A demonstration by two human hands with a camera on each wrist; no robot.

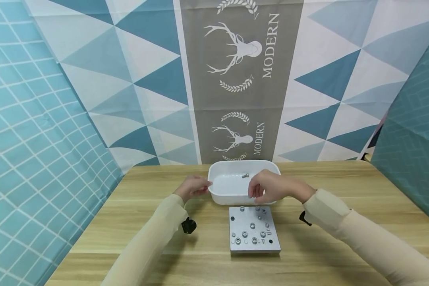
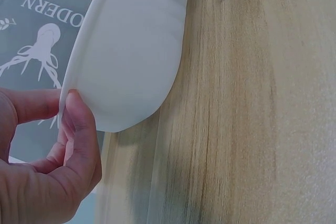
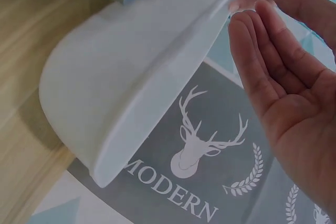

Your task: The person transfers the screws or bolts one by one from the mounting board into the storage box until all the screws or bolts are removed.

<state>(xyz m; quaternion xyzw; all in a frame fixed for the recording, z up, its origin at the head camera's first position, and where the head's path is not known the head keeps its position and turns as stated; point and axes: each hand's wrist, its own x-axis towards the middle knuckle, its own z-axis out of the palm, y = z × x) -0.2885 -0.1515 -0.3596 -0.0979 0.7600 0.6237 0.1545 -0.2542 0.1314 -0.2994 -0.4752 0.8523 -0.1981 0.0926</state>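
A white plastic bin (image 1: 226,200) with rounded corners stands on the table, and one small screw (image 1: 245,175) lies in it. At the bin's left end my left hand (image 1: 193,186) pinches the rim between thumb and fingers; the left wrist view shows this grip closely. My right hand (image 1: 271,186) hovers over the bin's right front part with loosely bent fingers. In the right wrist view its thumb and fingers (image 3: 257,51) are apart, with nothing seen between them. In front of the bin lies a silver metal block (image 1: 240,222) holding several socket-head screws.
The wooden table (image 1: 325,254) extends around the bin and block. Patterned cloth (image 1: 236,91) hangs behind it, with blue cloths at both sides. Black devices (image 1: 189,225) show at both wrists.
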